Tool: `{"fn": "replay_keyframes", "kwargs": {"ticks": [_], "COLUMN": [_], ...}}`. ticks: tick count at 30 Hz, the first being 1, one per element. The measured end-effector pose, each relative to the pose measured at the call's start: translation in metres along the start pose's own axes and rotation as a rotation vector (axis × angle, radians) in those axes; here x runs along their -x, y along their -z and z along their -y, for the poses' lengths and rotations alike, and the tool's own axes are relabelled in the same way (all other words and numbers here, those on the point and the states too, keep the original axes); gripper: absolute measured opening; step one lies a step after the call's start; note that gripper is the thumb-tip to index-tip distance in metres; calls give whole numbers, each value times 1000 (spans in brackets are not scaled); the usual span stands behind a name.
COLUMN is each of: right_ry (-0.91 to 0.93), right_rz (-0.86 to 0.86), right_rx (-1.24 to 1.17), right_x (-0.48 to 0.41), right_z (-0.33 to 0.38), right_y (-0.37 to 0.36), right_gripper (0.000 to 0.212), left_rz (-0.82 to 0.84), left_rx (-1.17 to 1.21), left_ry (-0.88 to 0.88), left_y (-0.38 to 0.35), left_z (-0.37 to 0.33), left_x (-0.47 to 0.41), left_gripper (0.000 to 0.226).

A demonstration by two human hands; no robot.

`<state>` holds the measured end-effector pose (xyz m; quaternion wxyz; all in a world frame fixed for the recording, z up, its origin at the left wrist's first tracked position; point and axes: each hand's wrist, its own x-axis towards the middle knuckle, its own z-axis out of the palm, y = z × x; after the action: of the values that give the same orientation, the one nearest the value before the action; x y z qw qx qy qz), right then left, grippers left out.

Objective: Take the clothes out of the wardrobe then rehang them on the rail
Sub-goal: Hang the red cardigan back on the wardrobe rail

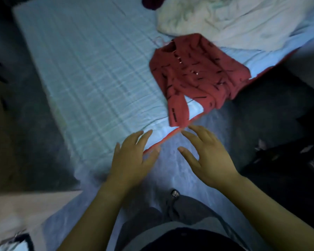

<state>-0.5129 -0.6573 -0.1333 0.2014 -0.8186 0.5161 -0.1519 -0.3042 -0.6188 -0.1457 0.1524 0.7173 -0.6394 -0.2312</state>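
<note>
The person's dark top (188,240) and grey trousers (188,209) fill the bottom of the view, and one foot (175,193) stands on the pale mottled floor (172,173) just short of the bed (80,69). The bed is covered with a light blue checked sheet and has a red edging (169,137) along its near side.

Both bare forearms reach toward the bed's near edge. The left hand (132,158) is spread, fingers straight and apart, holding nothing. Its fingertips lie over the red edging, though I cannot tell whether they touch it. The right hand (208,156) is spread the same way and also empty. It hangs over the floor just off the bed's edge, with its fingertips close to the edging.

A red buttoned top (194,75) with short dark dashes lies flat on the right part of the bed. Its collar points toward the far end, and one sleeve reaches down to the near edge just beyond the hands. Neither hand touches it. A thin pink loop (159,40) shows on the sheet by the collar, too blurred to name.

At the bed's far right end lies a crumpled white cloth (225,19), touching the red top's shoulder. A dark maroon bundle (150,2) sits beside it at the bed's far edge. A beige board (31,201) stands off the bed's near left corner.
</note>
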Motion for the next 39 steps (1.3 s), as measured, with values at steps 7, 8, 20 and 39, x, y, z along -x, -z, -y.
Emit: {"fn": "replay_keyframes", "kwargs": {"ticks": [7,8,20,39], "right_ry": [-223,-227,-65,529], "right_rz": [-76,-77,-75,376], "right_rx": [19,17,49,164], "right_x": [-65,-80,-351,-776], "right_z": [-96,-105,-177,-392], "right_y": [33,34,64,-37], "right_gripper": [58,58,56,55], "left_rz": [59,58,74,-159], "left_rx": [14,16,-47,113], "left_ry": [-212,-219,-104,601], "left_y": [-25,-28,14,-91], "left_z": [-69,-70,-33,11], "left_x": [-151,-169,-412,-689], "left_gripper": [69,69,77,67]}}
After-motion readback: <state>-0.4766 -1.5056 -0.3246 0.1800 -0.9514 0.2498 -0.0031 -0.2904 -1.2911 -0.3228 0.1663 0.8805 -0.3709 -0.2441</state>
